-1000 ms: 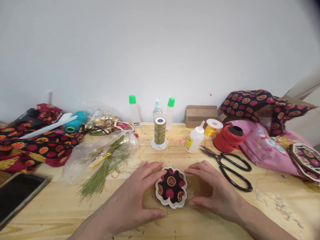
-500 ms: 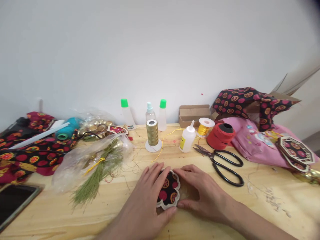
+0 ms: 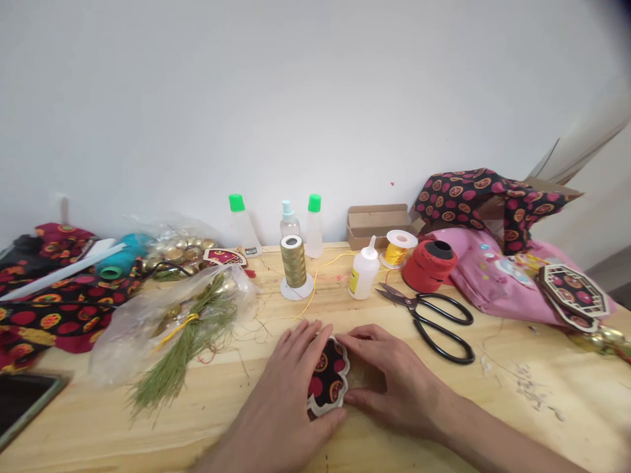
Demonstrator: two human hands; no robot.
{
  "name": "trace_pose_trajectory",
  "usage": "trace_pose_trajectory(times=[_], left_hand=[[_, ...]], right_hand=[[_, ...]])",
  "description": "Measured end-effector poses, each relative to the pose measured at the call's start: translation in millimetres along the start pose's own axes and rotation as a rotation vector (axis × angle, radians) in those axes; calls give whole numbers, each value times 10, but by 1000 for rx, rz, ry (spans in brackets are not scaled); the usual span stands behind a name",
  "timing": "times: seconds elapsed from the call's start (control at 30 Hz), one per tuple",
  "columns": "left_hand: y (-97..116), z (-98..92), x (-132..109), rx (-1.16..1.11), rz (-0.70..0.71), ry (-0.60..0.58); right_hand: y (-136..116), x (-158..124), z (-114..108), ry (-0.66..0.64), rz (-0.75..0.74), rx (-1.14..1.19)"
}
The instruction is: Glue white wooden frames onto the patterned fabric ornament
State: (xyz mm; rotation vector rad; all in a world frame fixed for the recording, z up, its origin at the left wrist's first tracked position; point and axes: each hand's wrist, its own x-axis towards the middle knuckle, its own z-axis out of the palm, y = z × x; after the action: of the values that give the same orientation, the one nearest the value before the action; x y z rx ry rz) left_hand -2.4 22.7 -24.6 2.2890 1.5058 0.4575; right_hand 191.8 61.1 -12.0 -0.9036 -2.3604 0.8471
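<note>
A flower-shaped wooden piece covered in black fabric with red and orange circles lies on the wooden table. My left hand lies over its left side, fingers curled round its edge. My right hand presses against its right edge, thumb and fingers closed on it. Only the middle strip of the piece shows between the two hands.
Black scissors, a glue bottle, a gold thread spool, a yellow cord reel and a red spool stand behind. A plastic bag of green tassels lies left, patterned fabric and a phone far left.
Both hands have closed in on the flower-shaped piece and now cover its sides. The view has shifted, so everything on the table sits further left in the frame.
</note>
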Motion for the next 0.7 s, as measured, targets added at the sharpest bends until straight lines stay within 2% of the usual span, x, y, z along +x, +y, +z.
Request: trace_pose_trajectory(times=[0.17, 0.37, 0.7], left_hand=[[-54, -14, -66, 19, 14, 36], [-12, -70, -98, 65, 81, 62], [54, -78, -99, 141, 174, 93]], right_hand=[[74, 15, -37, 47, -138, -28], [170, 33, -21, 120, -188, -45], [167, 49, 14, 110, -129, -48]])
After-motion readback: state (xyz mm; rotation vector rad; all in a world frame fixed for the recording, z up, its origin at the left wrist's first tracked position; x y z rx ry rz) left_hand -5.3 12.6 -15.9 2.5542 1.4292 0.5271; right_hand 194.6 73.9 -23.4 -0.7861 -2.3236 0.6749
